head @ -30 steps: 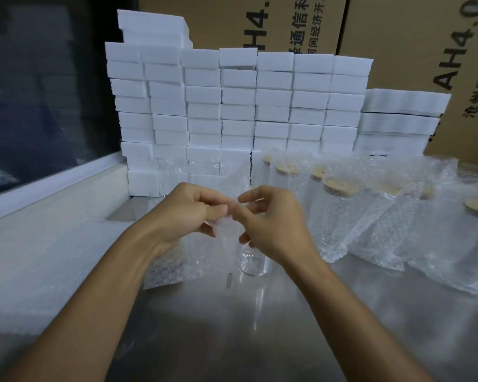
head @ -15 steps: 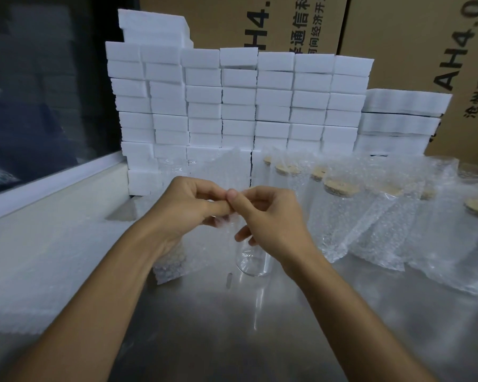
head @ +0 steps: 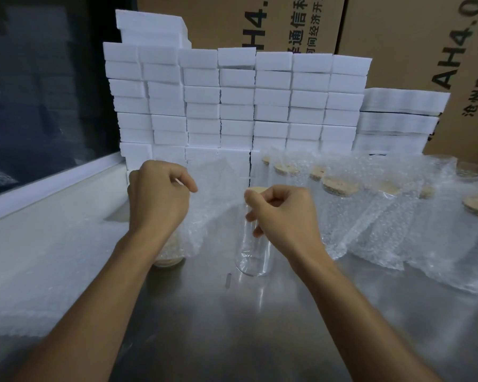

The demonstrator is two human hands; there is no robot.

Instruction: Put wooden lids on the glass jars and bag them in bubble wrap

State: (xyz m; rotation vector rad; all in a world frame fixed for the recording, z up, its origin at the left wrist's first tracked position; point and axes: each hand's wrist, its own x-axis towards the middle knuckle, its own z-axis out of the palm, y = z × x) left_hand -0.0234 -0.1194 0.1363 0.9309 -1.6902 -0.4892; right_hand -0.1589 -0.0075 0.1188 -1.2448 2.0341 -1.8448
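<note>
A clear glass jar [head: 252, 255] stands upright on the steel table, topped by a wooden lid [head: 255, 189]. My left hand [head: 158, 199] and my right hand [head: 280, 213] each pinch one side of a bubble-wrap bag [head: 215, 194], holding its mouth pulled apart above and just left of the jar. The bag hangs down to the table beside the jar. My right hand hides the jar's upper part. Several lidded jars in bubble-wrap bags [head: 340, 205] lean in a row to the right.
Stacked white foam blocks [head: 232, 106] form a wall behind the work spot, with cardboard boxes [head: 414, 51] behind them. A pile of flat bubble-wrap bags [head: 39, 257] lies at the left. A stack of wooden lids [head: 169, 259] sits under my left wrist.
My hands, which were pinched together at the bag's top edge, have moved apart sideways and pulled the bag's mouth wide. The lid on the jar now shows.
</note>
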